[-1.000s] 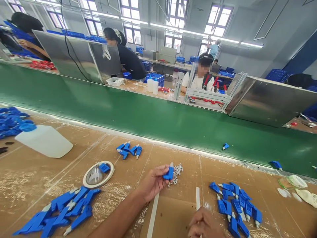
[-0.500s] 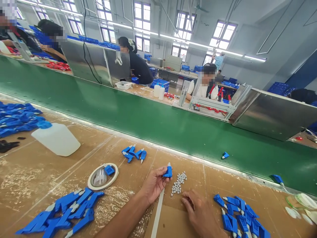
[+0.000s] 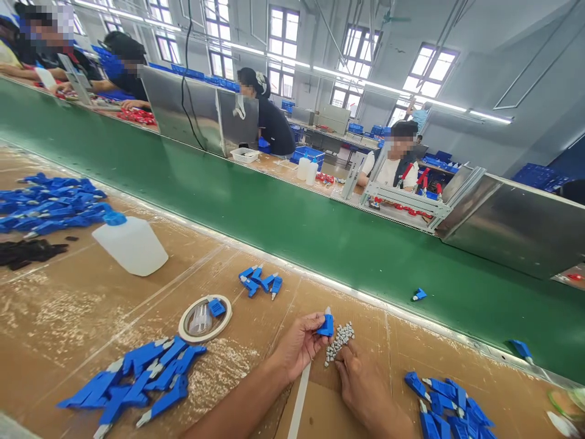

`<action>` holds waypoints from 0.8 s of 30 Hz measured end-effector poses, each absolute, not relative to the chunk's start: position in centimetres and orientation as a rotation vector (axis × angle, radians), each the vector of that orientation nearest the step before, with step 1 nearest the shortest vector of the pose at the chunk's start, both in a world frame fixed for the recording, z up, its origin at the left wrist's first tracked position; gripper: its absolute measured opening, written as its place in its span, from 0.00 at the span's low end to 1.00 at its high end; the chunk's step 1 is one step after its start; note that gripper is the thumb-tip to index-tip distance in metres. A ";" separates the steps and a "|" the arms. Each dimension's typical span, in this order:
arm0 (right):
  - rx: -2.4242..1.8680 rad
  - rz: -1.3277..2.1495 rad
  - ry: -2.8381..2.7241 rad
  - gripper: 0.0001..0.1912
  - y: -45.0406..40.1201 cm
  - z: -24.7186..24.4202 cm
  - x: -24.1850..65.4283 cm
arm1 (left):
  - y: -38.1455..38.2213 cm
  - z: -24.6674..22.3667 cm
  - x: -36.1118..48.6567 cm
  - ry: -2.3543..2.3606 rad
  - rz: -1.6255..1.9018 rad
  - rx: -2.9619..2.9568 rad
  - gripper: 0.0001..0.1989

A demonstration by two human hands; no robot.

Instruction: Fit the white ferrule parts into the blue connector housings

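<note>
Your left hand (image 3: 298, 346) pinches a blue piece (image 3: 326, 327) between thumb and fingers, just below the middle of the frame, its pale tip pointing up. Your right hand (image 3: 363, 378) has its fingers curled and bunched at the near edge of a heap of small grey bits (image 3: 340, 342); you can't tell from here whether it grips one.

The held piece already bears its tip, and so do many in the lower-left pile (image 3: 137, 379), the lower-right pile (image 3: 450, 407) and the small middle cluster (image 3: 260, 281), so that much seems done. Plenty of loose grey bits remain, and the big upper-left heap (image 3: 50, 204) is too crowded to judge piece by piece.

As for containers, a clear cup (image 3: 200, 320) lies within the tape roll (image 3: 183, 317) left of your hands, beside another blue piece (image 3: 216, 306). The blue-capped jug (image 3: 137, 249) at left is cloudy, so its level is unclear. At the lower-right edge, a jar (image 3: 567, 401) is cut off. Beyond the green belt (image 3: 274, 213), a white tray (image 3: 243, 159) holds something too small to name.
</note>
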State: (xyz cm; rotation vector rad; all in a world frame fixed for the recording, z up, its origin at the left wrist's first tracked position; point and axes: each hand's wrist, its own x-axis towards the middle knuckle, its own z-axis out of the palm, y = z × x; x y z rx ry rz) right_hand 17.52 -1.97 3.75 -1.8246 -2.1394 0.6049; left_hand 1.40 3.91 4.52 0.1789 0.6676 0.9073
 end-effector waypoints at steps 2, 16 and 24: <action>-1.828 0.669 -2.081 0.07 -2.1 4.1 17.6 | 3.8 4.5 1.4 0.660 0.906 0.191 0.07; -1.284 1.526 -0.980 0.24 -6.2 4.2 22.2 | -0.4 2.3 4.0 0.479 0.662 0.445 0.13; -1.310 1.487 -1.049 0.23 -6.7 4.8 22.6 | -1.5 2.2 4.5 0.465 0.617 0.559 0.21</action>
